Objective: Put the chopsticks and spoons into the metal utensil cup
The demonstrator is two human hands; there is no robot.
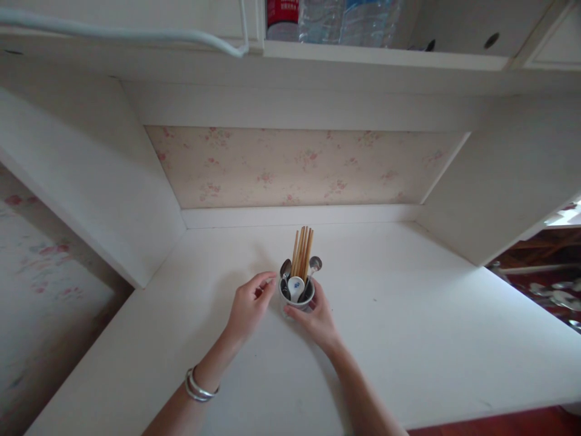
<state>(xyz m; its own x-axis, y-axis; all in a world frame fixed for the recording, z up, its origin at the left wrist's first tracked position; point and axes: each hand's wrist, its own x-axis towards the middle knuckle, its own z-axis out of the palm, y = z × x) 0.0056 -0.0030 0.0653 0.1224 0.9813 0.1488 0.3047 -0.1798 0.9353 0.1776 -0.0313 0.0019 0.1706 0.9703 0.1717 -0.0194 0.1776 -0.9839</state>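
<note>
A small pale cup [297, 304] stands on the white counter, with my right hand [320, 321] wrapped around its right and near side. Several wooden chopsticks [302, 254] rise upright from the back of the cup. In front of them is a white spoon [296, 287] with a blue mark. One metal spoon [285, 268] leans out to the left, another metal spoon [315, 264] to the right. Just left of the cup, my left hand [254, 300] has its fingers curled and fingertips together beside the left spoon; nothing shows in them. A silver bangle is on that wrist.
The white counter [218, 375] lies between side panels [481, 175], under an overhead cabinet. Plastic bottles [342, 21] stand on the shelf above. A white cable [136, 29] hangs at upper left. Flowered wallpaper [295, 166] covers the back. Reddish floor shows below the right edge.
</note>
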